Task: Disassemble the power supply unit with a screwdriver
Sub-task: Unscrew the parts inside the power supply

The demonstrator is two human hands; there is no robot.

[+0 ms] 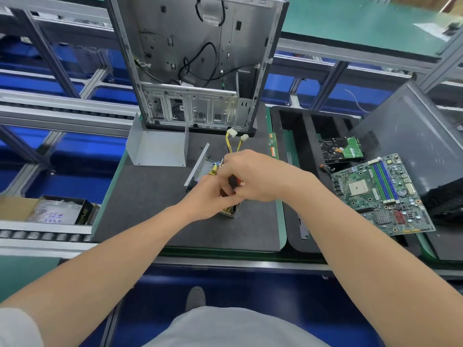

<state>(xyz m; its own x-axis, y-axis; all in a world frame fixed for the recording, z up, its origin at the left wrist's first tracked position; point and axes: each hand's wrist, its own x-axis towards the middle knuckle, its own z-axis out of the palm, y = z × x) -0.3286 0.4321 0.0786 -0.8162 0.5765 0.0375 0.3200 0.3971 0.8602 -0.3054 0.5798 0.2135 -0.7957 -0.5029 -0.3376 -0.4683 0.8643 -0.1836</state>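
Power supply unit (200, 169) lies with its cover off at the middle of the dark mat on the counter (150, 209), under both hands, with its yellow leads (234, 141) trailing toward 12 o'clock. The right hand (253, 179) is clenched round the black-and-red handle of the screwdriver (235, 182); the tip is hidden, so which screw it is on cannot be told. The left hand (205, 201) grips the unit's near end, steadying it.

The step looks like freeing the circuit board from its tray. Done well, that means keeping the driver square to the screw, pressing down before turning, and letting the left hand take the twist so the tray does not skate. The leads should stay clear of the shaft.

The bent metal cover (160, 149) sits at 10 o'clock, the stripped computer case (198, 58) stands at 12, a hard drive (342, 150) lies at 2 and a motherboard (378, 194) at 3.
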